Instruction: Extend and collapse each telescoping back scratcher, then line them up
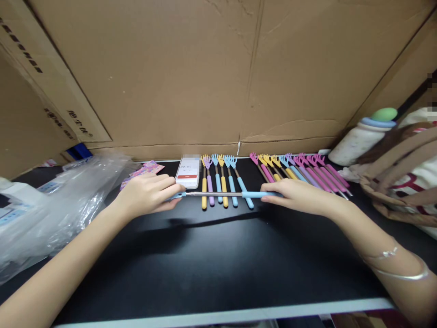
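A light blue back scratcher [218, 194] with a metal shaft is held level above the black table. My left hand [150, 193] is closed on its head end, which the fingers mostly hide. My right hand [292, 193] grips the blue handle at the other end. Behind it, a row of back scratchers [223, 187] in yellow, purple and blue lies with claws toward the cardboard. Farther right, close to my right hand, lies a second group of back scratchers [310, 171] in pink, yellow, blue and purple. A phone [187, 173] showing a timer stands just beyond my left hand.
Clear plastic bags [78, 200] are heaped on the left, with pink printed packets [146, 168] beside them. At the right are a white bottle [358, 139] with a green top and a beige bag [403, 177]. A cardboard wall [205, 82] closes off the back of the table [218, 269].
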The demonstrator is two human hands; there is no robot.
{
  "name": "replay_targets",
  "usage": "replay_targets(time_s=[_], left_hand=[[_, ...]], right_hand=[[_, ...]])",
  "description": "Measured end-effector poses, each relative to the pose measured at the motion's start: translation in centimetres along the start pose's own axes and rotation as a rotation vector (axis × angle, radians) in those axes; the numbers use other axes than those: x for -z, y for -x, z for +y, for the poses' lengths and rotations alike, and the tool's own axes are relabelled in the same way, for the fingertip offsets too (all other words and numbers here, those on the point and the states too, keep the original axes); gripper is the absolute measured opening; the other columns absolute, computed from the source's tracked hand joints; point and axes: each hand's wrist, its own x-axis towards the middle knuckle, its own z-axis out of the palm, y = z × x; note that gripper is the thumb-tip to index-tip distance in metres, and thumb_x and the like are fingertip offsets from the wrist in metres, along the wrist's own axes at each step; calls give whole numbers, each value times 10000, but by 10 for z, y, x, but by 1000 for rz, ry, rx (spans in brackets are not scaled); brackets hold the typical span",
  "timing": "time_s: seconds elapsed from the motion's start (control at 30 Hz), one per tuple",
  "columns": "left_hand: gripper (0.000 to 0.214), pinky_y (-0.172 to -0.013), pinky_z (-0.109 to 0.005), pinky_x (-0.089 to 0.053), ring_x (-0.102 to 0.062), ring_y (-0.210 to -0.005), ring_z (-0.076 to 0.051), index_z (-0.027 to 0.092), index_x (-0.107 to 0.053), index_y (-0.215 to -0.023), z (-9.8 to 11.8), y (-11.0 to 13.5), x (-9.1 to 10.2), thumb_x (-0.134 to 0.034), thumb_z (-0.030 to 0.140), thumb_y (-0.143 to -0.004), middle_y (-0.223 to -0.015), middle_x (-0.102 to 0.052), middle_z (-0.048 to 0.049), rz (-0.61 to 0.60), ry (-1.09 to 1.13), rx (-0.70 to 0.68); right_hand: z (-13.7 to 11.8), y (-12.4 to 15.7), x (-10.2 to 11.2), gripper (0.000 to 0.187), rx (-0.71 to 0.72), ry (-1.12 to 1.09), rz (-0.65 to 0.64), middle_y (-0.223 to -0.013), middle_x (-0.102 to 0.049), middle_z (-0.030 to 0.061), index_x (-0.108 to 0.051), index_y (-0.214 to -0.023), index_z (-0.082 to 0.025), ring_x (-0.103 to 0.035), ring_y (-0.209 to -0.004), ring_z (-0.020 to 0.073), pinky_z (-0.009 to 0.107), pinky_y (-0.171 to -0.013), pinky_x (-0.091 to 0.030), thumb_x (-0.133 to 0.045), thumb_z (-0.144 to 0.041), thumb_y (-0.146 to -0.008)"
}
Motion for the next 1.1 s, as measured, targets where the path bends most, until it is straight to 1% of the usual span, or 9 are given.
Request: replay_targets(time_s=[0.1, 0.2, 0.3, 0.47, 0.67, 0.77, 0.93, 1.1], left_hand=[[200, -553, -208, -428, -605, -623, -137, 279, -677, -827, -1, 0, 0, -490, 350, -838, -682, -645, -6, -30, -3, 27], [223, -567, -210, -444, -617, -645, -144, 281, -680, -846, -3, 1, -3, -472, 362, -855, -697, -660, -7, -13, -4, 35], [230, -572, -215, -442, -613, -633, -147, 284, -683, -851, -5, 3, -8, -468, 365, -863, -688, -666, -6, 8, 15, 31], [204, -526, -211, -396, -599, -600, -138, 284, -685, -866, -3, 3, -11, -486, 330, -859, -682, -674, -1, 1, 16, -4], [201, -518, -220, -379, -614, -600, -138, 282, -680, -834, -2, 3, -10, -488, 334, -857, -655, -672, 6, -2, -51, -16], [181, -514, -226, -372, -619, -589, -135, 274, -673, -816, -1, 5, -10, -503, 321, -854, -629, -667, 16, 49, -110, -46], [126, -507, -224, -362, -597, -548, -117, 230, -650, -805, 3, 3, -10, -540, 270, -851, -588, -639, 29, 216, -203, -167], [84, -512, -227, -357, -565, -525, -102, 198, -637, -812, 7, 1, -10, -574, 240, -848, -581, -620, 43, 274, -202, -170]], right_hand=[[1, -2, -4, 336, 7, 51, 67, -634, -576, -3, -593, -821, -240, -523, -572, 143, 238, -522, -293, -364, -465, -918], [0, -6, -9, 333, 29, 132, 158, -639, -585, -1, -588, -833, -241, -539, -580, 146, 241, -533, -293, -356, -460, -927], [0, -9, -15, 326, 56, 215, 222, -659, -608, 7, -569, -839, -230, -555, -581, 144, 244, -543, -296, -348, -448, -938], [-1, -13, -22, 326, 113, 295, 274, -702, -633, 21, -551, -816, -211, -595, -647, 157, 246, -561, -308, -354, -437, -943], [-3, -14, -24, 334, 149, 312, 318, -696, -627, 19, -559, -812, -204, -587, -627, 147, 244, -548, -301, -354, -432, -945], [-4, -14, -25, 345, 139, 291, 323, -708, -631, 23, -562, -813, -202, -582, -629, 146, 242, -551, -306, -348, -436, -946], [-6, -15, -26, 382, 92, 176, 305, -724, -630, 28, -566, -823, -203, -568, -640, 147, 236, -567, -314, -321, -469, -946], [-14, -15, -24, 387, 16, -43, 246, -647, -580, -1, -589, -820, -208, -508, -568, 125, 229, -561, -298, -330, -469, -942]])
